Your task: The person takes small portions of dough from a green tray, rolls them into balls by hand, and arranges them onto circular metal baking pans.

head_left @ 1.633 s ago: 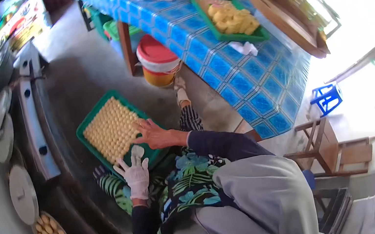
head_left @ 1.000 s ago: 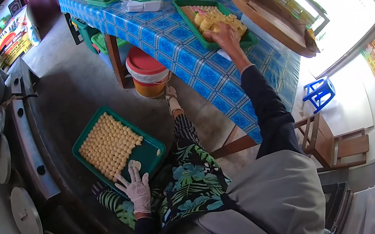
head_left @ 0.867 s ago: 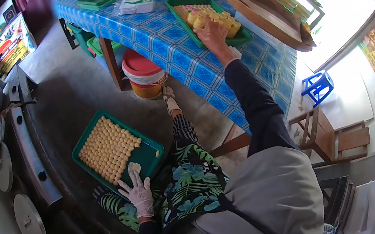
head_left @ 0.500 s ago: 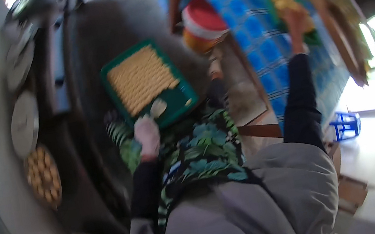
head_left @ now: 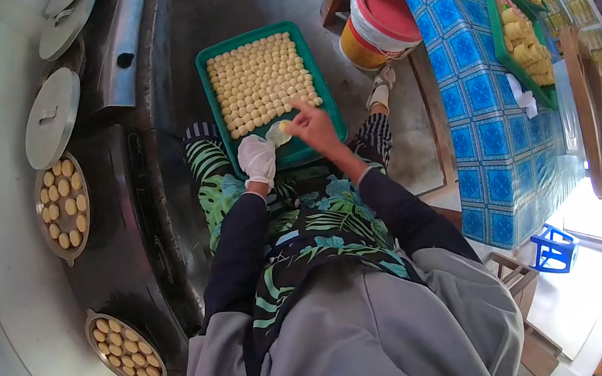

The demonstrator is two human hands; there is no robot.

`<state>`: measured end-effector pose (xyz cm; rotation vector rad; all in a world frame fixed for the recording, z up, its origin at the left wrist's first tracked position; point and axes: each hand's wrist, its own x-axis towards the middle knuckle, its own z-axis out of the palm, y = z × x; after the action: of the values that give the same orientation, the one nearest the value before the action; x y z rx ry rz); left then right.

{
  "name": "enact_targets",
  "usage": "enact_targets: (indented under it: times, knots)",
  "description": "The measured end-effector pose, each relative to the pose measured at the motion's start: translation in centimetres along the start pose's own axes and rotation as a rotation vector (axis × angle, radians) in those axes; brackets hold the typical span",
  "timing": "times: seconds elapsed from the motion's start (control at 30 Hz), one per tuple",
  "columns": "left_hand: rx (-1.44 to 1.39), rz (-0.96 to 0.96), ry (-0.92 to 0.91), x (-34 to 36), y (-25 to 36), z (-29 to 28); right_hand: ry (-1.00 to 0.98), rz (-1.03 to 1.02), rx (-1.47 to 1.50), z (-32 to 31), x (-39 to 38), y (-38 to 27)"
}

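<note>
A green tray [head_left: 330, 103] lies in front of me at my knees, with rows of small round pale-yellow dough balls [head_left: 259, 79] filling its far part. My left hand [head_left: 257, 159], in a thin white glove, is closed at the tray's near edge on a thin, pale, round piece [head_left: 277, 134] whose kind I cannot make out. My bare right hand [head_left: 314, 130] is over the near part of the tray, right beside that piece. Its index finger sticks out toward the dough balls; the thumb and other fingers are bent together around a small yellowish bit.
On the left, a dark stove [head_left: 115, 243] carries round pans of dough pieces [head_left: 65, 203], with metal lids [head_left: 54, 118] behind. To the right stand a red-lidded bucket [head_left: 384, 19] and a table with a blue checked cloth [head_left: 473, 95], bearing green trays of yellow pieces [head_left: 524, 47].
My right hand has come from a green tray on the blue-covered table to the tray at my knees, beside my left hand. The whole view has shifted and sharpened.
</note>
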<state>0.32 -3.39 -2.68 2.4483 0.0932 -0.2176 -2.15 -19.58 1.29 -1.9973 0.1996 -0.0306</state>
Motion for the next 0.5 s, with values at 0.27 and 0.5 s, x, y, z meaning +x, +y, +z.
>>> enact_targets:
  times: [0.27,0.5]
  knots:
    - [-0.334,0.068,0.208,-1.2,0.0,0.9,0.065,-0.365,-0.357,3.9,0.1,1.6]
    - [-1.097,-0.415,-0.106,0.2,0.8,-0.1,0.084,-0.224,-0.334,4.7,1.0,4.0]
